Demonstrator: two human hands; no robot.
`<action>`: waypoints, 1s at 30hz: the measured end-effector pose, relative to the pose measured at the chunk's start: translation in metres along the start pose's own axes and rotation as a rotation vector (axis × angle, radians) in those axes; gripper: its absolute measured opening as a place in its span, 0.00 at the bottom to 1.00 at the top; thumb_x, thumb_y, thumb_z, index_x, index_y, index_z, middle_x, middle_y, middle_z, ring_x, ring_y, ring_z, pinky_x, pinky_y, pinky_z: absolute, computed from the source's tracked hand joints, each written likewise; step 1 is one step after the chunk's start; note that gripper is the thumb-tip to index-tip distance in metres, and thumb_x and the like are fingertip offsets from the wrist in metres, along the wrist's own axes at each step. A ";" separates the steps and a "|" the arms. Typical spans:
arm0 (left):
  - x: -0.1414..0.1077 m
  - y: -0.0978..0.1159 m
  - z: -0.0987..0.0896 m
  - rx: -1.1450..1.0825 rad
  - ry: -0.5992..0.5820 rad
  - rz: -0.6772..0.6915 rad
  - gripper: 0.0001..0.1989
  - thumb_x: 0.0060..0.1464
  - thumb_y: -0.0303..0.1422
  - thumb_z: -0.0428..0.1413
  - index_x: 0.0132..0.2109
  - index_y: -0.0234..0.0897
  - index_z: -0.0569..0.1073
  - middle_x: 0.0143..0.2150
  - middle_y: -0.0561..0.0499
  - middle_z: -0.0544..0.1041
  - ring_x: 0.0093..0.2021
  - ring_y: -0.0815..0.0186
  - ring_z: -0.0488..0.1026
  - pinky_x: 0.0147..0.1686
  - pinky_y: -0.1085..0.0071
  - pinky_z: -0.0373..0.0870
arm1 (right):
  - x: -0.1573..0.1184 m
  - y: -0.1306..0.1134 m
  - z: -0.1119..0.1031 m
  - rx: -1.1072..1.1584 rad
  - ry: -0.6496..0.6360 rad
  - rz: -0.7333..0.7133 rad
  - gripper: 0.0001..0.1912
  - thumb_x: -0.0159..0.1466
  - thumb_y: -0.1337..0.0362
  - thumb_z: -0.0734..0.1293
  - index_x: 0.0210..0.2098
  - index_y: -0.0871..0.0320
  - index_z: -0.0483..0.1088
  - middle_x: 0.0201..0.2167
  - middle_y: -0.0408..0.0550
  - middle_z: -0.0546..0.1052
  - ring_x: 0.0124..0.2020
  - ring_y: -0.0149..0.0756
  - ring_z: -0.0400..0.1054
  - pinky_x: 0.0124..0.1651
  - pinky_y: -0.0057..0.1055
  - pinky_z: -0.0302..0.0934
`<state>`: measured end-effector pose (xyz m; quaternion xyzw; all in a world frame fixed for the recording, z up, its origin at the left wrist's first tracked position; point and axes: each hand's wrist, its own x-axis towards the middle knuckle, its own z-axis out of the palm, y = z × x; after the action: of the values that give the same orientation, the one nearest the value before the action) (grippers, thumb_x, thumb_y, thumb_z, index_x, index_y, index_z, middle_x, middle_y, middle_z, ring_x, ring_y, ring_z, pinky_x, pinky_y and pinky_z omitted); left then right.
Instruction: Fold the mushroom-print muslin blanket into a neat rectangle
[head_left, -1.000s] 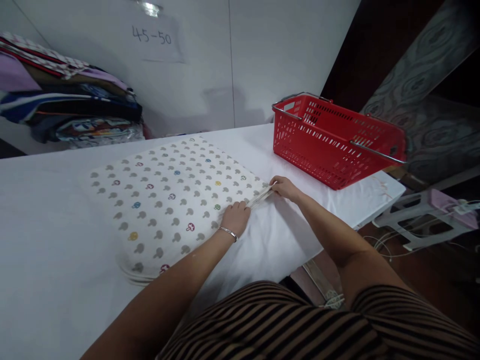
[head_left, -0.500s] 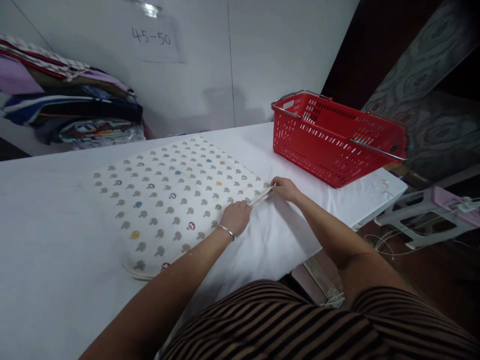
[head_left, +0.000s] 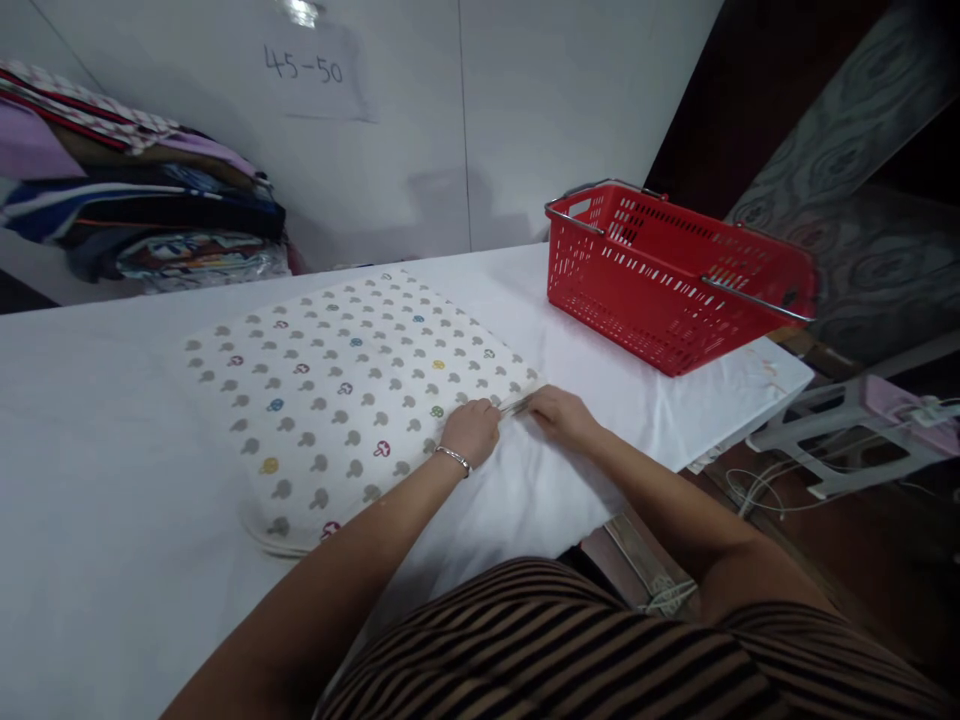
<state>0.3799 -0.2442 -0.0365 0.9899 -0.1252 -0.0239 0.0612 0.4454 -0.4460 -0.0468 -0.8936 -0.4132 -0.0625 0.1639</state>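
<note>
A folded white cloth (head_left: pixel 352 390) printed with grey and coloured mushrooms lies flat on a table covered by a white sheet. At its near edge, toward the right corner, my left hand (head_left: pixel 472 432) has its fingers closed on the layered hem; a silver bracelet circles that wrist. Just to the right, my right hand (head_left: pixel 564 415) pinches the cloth's near right corner between thumb and fingers. The layers between the two hands look gathered into a narrow strip. Parts of both hands' fingertips are hidden by the cloth.
A red plastic basket (head_left: pixel 667 280) with metal handles stands at the table's right end. Stacked folded clothes (head_left: pixel 150 200) are at the back left, by a pale wall with a paper sign (head_left: pixel 307 75) reading 45-50. A plastic stool (head_left: pixel 847 430) and cables are right of the table.
My right hand has come slightly nearer to me and to the left, with the cloth's corner in its fingers. My left hand stays in place on the edge.
</note>
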 end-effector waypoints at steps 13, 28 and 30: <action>0.002 -0.002 0.001 0.000 0.020 0.024 0.09 0.55 0.28 0.48 0.38 0.35 0.73 0.40 0.45 0.72 0.43 0.61 0.70 0.40 0.65 0.65 | 0.024 -0.009 0.015 -0.080 -0.084 -0.056 0.10 0.66 0.64 0.61 0.43 0.54 0.73 0.37 0.48 0.75 0.39 0.35 0.67 0.36 0.28 0.54; 0.006 0.000 -0.005 -0.091 0.014 -0.080 0.11 0.59 0.37 0.48 0.46 0.39 0.68 0.43 0.49 0.74 0.42 0.62 0.71 0.38 0.67 0.63 | 0.009 -0.009 0.012 -0.069 -0.038 -0.169 0.13 0.68 0.66 0.57 0.36 0.57 0.73 0.35 0.50 0.75 0.37 0.35 0.65 0.36 0.28 0.52; 0.007 0.001 -0.006 -0.080 0.014 -0.070 0.11 0.60 0.37 0.48 0.44 0.39 0.70 0.43 0.48 0.73 0.43 0.62 0.71 0.38 0.67 0.63 | 0.009 -0.008 0.014 -0.068 -0.031 -0.165 0.13 0.68 0.65 0.57 0.36 0.57 0.73 0.34 0.50 0.74 0.37 0.35 0.64 0.36 0.28 0.51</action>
<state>0.3868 -0.2464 -0.0309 0.9906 -0.0892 -0.0243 0.1008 0.4444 -0.4302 -0.0555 -0.8624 -0.4855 -0.0760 0.1216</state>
